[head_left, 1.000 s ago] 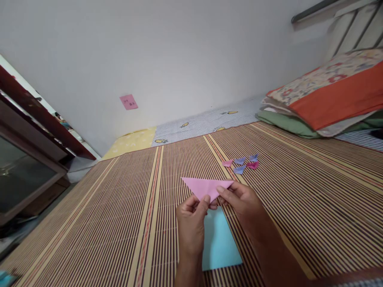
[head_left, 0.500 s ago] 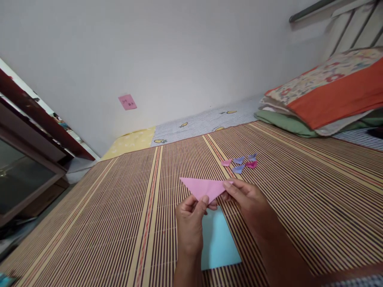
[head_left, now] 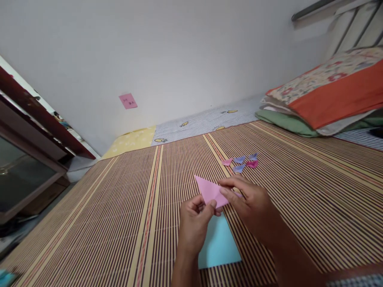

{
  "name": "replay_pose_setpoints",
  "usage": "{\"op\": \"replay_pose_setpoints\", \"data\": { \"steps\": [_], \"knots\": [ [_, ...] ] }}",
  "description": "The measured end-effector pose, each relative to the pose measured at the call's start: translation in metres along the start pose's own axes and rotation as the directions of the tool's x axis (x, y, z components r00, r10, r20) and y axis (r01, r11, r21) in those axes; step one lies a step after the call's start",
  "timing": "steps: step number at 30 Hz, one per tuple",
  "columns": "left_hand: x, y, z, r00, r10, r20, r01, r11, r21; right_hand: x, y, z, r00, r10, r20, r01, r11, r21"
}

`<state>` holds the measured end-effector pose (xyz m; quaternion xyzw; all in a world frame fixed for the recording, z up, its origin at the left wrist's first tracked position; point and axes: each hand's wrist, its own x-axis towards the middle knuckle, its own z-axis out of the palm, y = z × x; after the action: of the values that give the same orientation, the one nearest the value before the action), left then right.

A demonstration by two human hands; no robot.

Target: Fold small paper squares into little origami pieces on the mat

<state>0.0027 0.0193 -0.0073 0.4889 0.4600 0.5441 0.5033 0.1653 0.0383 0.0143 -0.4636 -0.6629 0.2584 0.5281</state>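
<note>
A pink sheet of paper [head_left: 208, 189], folded into a triangle, is held up between both hands above the striped mat. My left hand [head_left: 196, 217] pinches its lower corner, thumb on the near face. At the right part of the triangle, my right hand [head_left: 247, 197] has thumb and fingers closed on the paper, and a bit of the right tip shows behind them. Below the hands lies a light blue square of paper [head_left: 220, 245] on the mat. Several small folded paper pieces [head_left: 239, 160], blue, pink and magenta, lie just beyond the right hand.
The striped bamboo mat [head_left: 119, 211] covers the bed. Folded bedding with an orange and floral pillow [head_left: 332, 91] is stacked at the right by the wall. A pink note [head_left: 128, 101] is stuck on the wall. A glass-fronted cabinet [head_left: 24, 175] stands at the left.
The pink triangle has tilted, its left tip moving right and its right tip dropping. My right hand has slid inward along the paper, fingers now over its upper edge.
</note>
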Motion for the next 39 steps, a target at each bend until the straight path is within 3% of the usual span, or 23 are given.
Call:
{"op": "replay_pose_setpoints", "data": {
  "steps": [4,8,13,18,22,28,39],
  "knots": [
    [-0.001,0.001,-0.004,0.997,0.022,0.08,-0.03,0.994,0.109,-0.001,-0.002,-0.003,0.981,0.08,0.176,-0.09,0.995,0.046],
    [-0.004,0.006,-0.01,0.988,0.051,0.143,-0.079,0.978,0.194,-0.002,0.005,-0.005,0.968,0.14,0.209,-0.18,0.966,0.188],
    [-0.005,0.006,-0.013,0.984,0.028,0.176,-0.056,0.987,0.153,-0.001,0.008,-0.004,0.946,0.107,0.307,-0.187,0.951,0.246],
    [-0.003,0.008,-0.006,0.996,0.019,0.086,-0.018,1.0,-0.007,-0.001,0.002,0.005,0.978,0.177,0.107,-0.2,0.939,0.281],
    [-0.002,0.012,0.001,1.0,0.017,0.012,-0.016,0.996,-0.087,-0.002,-0.004,0.013,0.968,0.251,-0.024,-0.229,0.915,0.333],
    [-0.004,0.008,0.006,0.996,0.04,-0.084,-0.053,0.985,-0.164,-0.003,-0.004,0.021,0.956,0.284,-0.069,-0.236,0.89,0.39],
    [-0.006,0.007,0.003,0.993,0.107,-0.04,-0.11,0.99,-0.091,-0.003,-0.003,0.022,0.943,0.329,-0.051,-0.268,0.841,0.47]
  ]
}}
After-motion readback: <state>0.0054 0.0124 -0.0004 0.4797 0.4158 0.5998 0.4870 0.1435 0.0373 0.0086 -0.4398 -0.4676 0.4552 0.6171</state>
